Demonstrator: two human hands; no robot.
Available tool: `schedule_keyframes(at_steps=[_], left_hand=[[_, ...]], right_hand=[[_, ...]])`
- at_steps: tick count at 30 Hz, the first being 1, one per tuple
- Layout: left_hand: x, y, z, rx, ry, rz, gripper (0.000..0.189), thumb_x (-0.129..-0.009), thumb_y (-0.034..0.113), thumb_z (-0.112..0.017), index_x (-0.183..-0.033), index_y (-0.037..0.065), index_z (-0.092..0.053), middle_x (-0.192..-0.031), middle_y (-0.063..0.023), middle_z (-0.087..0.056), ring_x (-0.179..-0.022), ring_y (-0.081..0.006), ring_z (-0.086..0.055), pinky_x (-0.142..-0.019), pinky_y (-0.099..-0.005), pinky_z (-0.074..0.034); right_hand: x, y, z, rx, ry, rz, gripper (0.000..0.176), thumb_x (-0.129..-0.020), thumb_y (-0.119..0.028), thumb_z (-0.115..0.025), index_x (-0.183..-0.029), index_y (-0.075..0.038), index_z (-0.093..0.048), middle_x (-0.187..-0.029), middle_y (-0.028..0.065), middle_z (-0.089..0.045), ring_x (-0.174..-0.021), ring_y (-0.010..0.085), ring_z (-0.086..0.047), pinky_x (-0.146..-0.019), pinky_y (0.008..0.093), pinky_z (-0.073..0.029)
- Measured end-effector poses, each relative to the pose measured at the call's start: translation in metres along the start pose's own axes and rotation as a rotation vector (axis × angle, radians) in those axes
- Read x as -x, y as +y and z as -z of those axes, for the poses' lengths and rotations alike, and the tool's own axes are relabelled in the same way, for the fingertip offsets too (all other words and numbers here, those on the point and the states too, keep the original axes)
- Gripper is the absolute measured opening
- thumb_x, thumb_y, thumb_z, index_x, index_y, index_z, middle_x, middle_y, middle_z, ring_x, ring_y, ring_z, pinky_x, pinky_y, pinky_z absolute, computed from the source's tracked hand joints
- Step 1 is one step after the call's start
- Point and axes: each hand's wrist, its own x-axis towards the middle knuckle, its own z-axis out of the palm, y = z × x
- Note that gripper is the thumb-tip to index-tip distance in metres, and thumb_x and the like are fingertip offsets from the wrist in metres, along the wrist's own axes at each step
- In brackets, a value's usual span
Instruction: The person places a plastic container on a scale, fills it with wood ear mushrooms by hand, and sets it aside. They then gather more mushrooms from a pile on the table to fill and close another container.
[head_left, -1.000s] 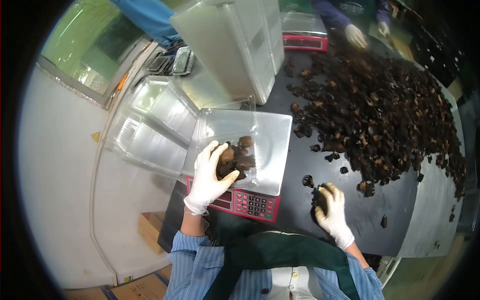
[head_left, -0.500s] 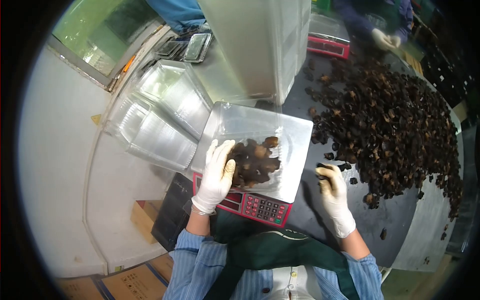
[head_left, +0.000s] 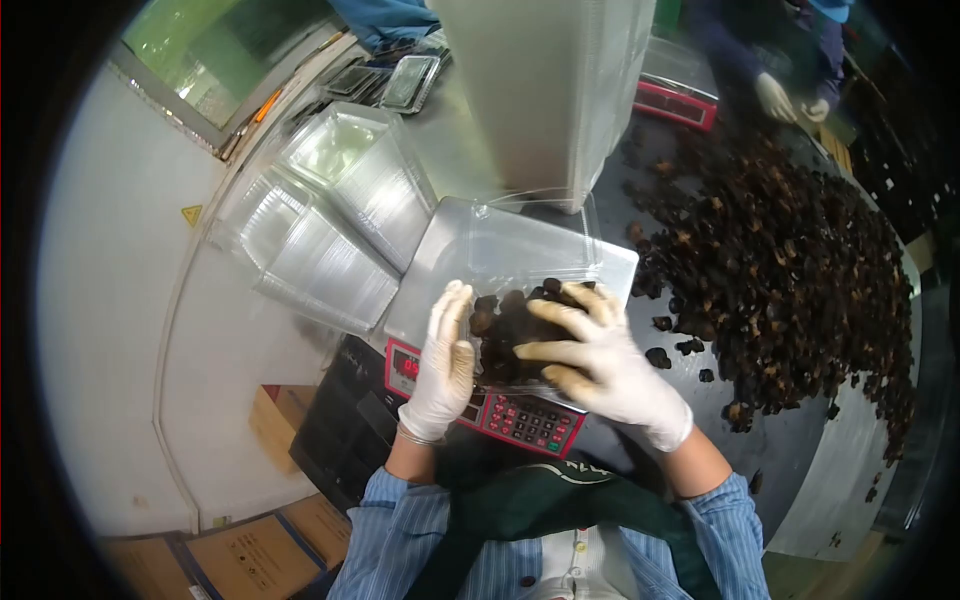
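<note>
A clear plastic clamshell box (head_left: 535,235) stands with its lid raised on the steel plate of a red scale (head_left: 515,418). Dark brown, mushroom-like pieces (head_left: 500,330) fill its lower half. Against the left wall of the box lies my left hand (head_left: 442,365), white-gloved, its fingers stretched out and thumb apart. My right hand (head_left: 600,365), also gloved, covers the right side of the box. Its fingers are spread over the pieces and touch them; what lies beneath the palm is hidden.
A large heap of the same dark pieces (head_left: 800,290) spreads over the table at right. Stacks of clear boxes (head_left: 330,270) lie at left, and a tall stack (head_left: 545,90) rises behind the scale. A second red scale (head_left: 675,105) and a co-worker's gloved hands (head_left: 775,98) are farther back.
My right hand has moved left from the table beside the heap, where it held dark pieces, to over the box, and its fingers have spread. My left hand stays at the box's left side.
</note>
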Motion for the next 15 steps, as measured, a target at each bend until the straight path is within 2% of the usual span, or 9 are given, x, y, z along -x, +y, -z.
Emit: schedule_keyframes(at_steps=[1, 3, 6, 9, 13, 14, 15], left_hand=[[0.002, -0.007, 0.009, -0.108, 0.012, -0.01, 0.055, -0.101, 0.038, -0.034, -0.138, -0.003, -0.035, -0.141, -0.0215, -0.035, -0.134, -0.0341, -0.032, -0.111, -0.0396, -0.023], [0.007, -0.015, 0.024, -0.127, 0.09, 0.04, 0.056, -0.101, 0.038, -0.032, -0.137, -0.005, -0.035, -0.142, -0.0203, -0.034, -0.134, -0.0309, -0.032, -0.112, -0.0382, -0.023], [0.007, -0.015, 0.037, -0.094, 0.174, 0.087, 0.049, -0.1, 0.028, -0.036, -0.137, -0.005, -0.036, -0.14, -0.0186, -0.037, -0.132, -0.0289, -0.035, -0.111, -0.0374, -0.025], [0.004, -0.007, 0.048, -0.057, 0.247, 0.126, 0.044, -0.098, 0.017, -0.04, -0.136, -0.005, -0.037, -0.138, -0.017, -0.04, -0.131, -0.0269, -0.038, -0.11, -0.0365, -0.027], [-0.004, 0.015, 0.038, -0.122, 0.257, 0.148, 0.042, -0.091, 0.003, -0.047, -0.133, -0.004, -0.043, -0.134, -0.0164, -0.046, -0.127, -0.0266, -0.043, -0.108, -0.0362, -0.031], [-0.009, 0.026, 0.032, -0.215, 0.202, 0.068, 0.043, -0.087, -0.003, -0.05, -0.129, -0.002, -0.048, -0.131, -0.0181, -0.049, -0.126, -0.0289, -0.044, -0.107, -0.0363, -0.032], [-0.012, 0.031, 0.023, -0.279, 0.117, 0.011, 0.043, -0.087, 0.0, -0.052, -0.129, 0.0, -0.049, -0.131, -0.0208, -0.048, -0.125, -0.035, -0.044, -0.107, -0.0393, -0.032]], right_hand=[[0.006, 0.001, 0.007, -0.077, 0.076, -0.058, 0.031, -0.077, -0.014, -0.066, -0.107, -0.02, -0.068, -0.13, 0.0076, -0.053, -0.127, 0.0349, -0.038, -0.109, 0.0498, -0.022], [0.018, 0.011, 0.014, -0.209, 0.203, -0.139, 0.027, -0.077, -0.007, -0.065, -0.103, -0.014, -0.069, -0.12, 0.0077, -0.06, -0.12, 0.0308, -0.047, -0.105, 0.0433, -0.031], [0.036, 0.03, 0.013, -0.238, 0.36, -0.243, 0.025, -0.075, 0.004, -0.063, -0.098, -0.006, -0.068, -0.114, 0.0092, -0.063, -0.111, 0.028, -0.054, -0.095, 0.0372, -0.042], [0.042, 0.035, 0.01, -0.261, 0.376, -0.329, 0.027, -0.075, 0.005, -0.062, -0.1, -0.005, -0.066, -0.114, 0.0104, -0.062, -0.109, 0.0277, -0.055, -0.094, 0.0353, -0.043], [0.028, 0.032, 0.002, -0.093, 0.378, -0.223, 0.032, -0.076, 0.002, -0.062, -0.106, -0.005, -0.063, -0.118, 0.0127, -0.059, -0.109, 0.0304, -0.055, -0.094, 0.0367, -0.044], [0.022, 0.031, -0.001, -0.026, 0.36, -0.19, 0.035, -0.077, -0.002, -0.063, -0.111, -0.004, -0.06, -0.12, 0.0149, -0.057, -0.112, 0.0313, -0.053, -0.096, 0.039, -0.042], [0.018, 0.027, -0.005, 0.045, 0.341, -0.16, 0.04, -0.077, -0.006, -0.064, -0.116, -0.003, -0.058, -0.123, 0.0172, -0.055, -0.115, 0.0323, -0.051, -0.099, 0.0414, -0.04]])
